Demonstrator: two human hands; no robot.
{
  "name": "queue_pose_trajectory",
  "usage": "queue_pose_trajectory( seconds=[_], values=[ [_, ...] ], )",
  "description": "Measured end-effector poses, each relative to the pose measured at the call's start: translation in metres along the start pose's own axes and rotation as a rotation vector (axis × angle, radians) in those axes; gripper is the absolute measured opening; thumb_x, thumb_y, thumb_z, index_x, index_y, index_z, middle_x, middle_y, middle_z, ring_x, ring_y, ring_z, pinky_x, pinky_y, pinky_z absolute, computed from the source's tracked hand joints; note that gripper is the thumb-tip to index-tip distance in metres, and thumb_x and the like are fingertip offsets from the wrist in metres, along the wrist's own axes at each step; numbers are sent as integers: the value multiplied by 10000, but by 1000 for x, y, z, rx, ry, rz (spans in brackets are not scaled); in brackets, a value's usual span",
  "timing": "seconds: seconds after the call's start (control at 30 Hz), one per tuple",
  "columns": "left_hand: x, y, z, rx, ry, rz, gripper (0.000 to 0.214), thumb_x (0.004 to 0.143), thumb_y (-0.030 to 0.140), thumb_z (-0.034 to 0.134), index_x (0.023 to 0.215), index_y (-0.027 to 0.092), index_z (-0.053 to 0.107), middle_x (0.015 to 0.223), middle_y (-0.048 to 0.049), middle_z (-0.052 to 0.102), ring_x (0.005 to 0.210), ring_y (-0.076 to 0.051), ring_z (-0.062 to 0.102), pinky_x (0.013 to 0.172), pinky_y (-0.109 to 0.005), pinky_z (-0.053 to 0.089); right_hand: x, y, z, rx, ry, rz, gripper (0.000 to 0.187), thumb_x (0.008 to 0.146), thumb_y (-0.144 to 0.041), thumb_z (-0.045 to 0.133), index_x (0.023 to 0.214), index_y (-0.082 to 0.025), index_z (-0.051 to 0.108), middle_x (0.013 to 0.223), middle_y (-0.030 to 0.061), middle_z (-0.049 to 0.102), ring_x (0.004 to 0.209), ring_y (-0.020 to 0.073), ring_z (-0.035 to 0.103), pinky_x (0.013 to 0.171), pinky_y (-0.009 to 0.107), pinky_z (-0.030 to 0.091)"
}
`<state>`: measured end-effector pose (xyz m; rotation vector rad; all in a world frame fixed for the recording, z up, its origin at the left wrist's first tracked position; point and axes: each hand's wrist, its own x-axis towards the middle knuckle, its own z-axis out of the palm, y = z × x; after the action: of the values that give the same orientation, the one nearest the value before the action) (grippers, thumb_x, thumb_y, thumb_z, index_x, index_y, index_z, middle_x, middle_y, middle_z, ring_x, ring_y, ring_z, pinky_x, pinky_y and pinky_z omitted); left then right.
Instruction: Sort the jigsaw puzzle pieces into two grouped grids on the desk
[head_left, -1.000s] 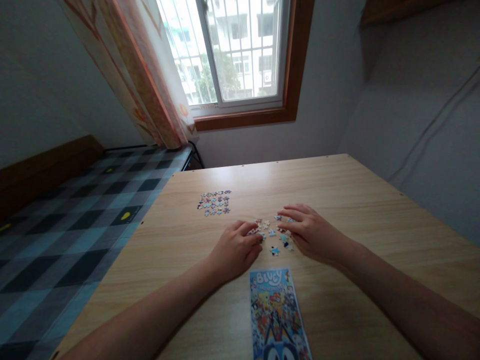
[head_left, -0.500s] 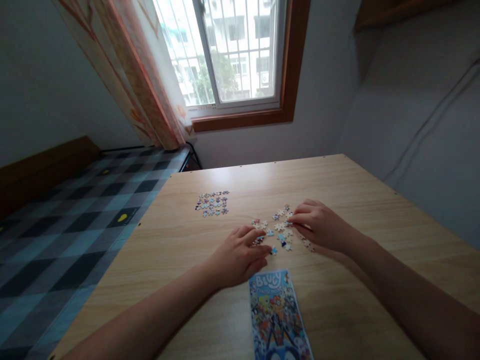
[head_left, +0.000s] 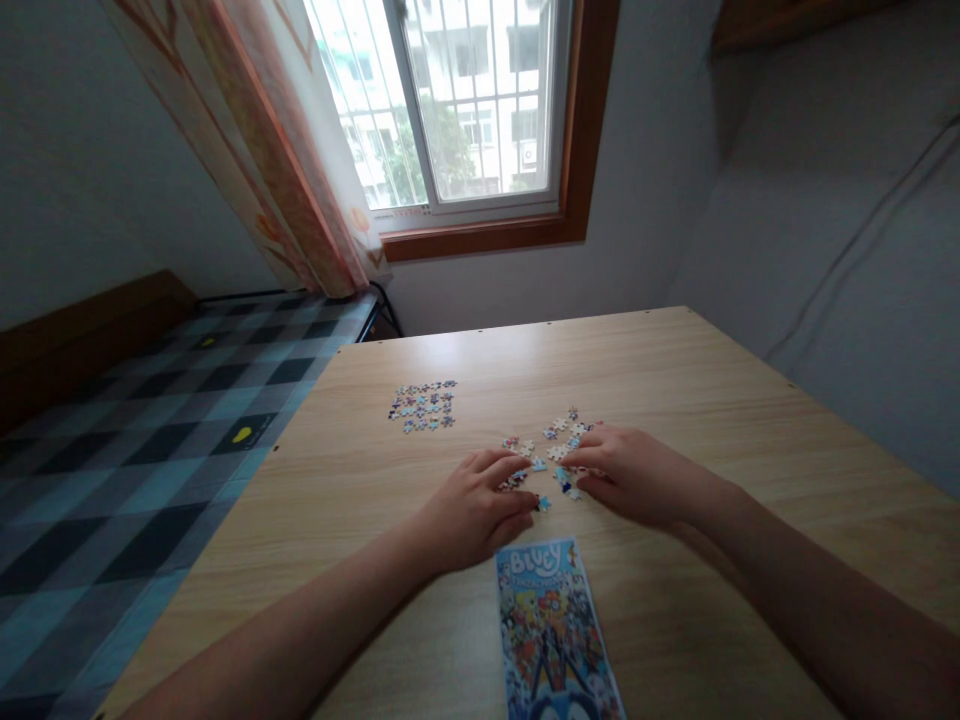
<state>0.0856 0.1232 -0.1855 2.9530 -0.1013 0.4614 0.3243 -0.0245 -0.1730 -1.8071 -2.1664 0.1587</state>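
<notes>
Loose jigsaw puzzle pieces (head_left: 560, 425) lie in a scattered group on the wooden table, between and beyond my two hands. My left hand (head_left: 480, 505) reaches in from the left with its fingers apart. One fingertip is at the edge of a blue puzzle piece (head_left: 544, 504), and darker pieces lie partly hidden beneath the fingers. On the other side, my right hand (head_left: 630, 470) hovers low over the group, fingers spread, near a blue and navy piece (head_left: 563, 482). It covers some of the pieces.
A blue illustrated puzzle box or sheet (head_left: 555, 630) lies at the table's near side. Farther left, several puzzle pieces (head_left: 424, 405) are laid out in rows. A bed with a checked cover (head_left: 172, 450) adjoins the table (head_left: 337, 520). A barred window (head_left: 487, 120) is beyond.
My right hand has moved left and toward me, away from the far pieces. The blue piece at my left fingertips has shifted slightly left; my left hand has hardly moved.
</notes>
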Motion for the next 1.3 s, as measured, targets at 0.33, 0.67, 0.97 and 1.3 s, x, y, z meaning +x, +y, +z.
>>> queue_pose_trajectory(
  seconds=[0.33,0.67,0.97,1.3],
  values=[
    [-2,-2,2,-15,6,9,231,980,353,574,1111,268,744,1358,-91,626,1276,-276,541,1083,-487,459,-1,2,3,16,21,16,189,936,-203,583,1003,-231,758,949,50,703,878,166,612,779,277,424],
    [-2,-1,2,-11,-14,7,245,984,378,566,1107,264,745,1357,-95,628,1285,-281,539,1079,-488,459,8,-1,14,-22,56,9,200,969,-238,579,915,-238,772,864,43,675,878,177,591,801,300,408],
    [-2,-2,3,-16,-17,20,249,982,380,569,1104,250,741,1364,-98,628,1285,-284,537,1079,-490,467,5,-2,14,54,93,58,117,863,-124,608,881,-193,700,911,57,687,899,193,602,826,303,443],
    [-2,-2,2,-6,-22,36,252,987,375,558,1125,248,725,1351,-101,634,1284,-279,547,1068,-481,482,1,11,1,145,235,21,94,817,-129,597,847,-195,657,796,26,668,763,157,600,715,256,445]
  ],
)
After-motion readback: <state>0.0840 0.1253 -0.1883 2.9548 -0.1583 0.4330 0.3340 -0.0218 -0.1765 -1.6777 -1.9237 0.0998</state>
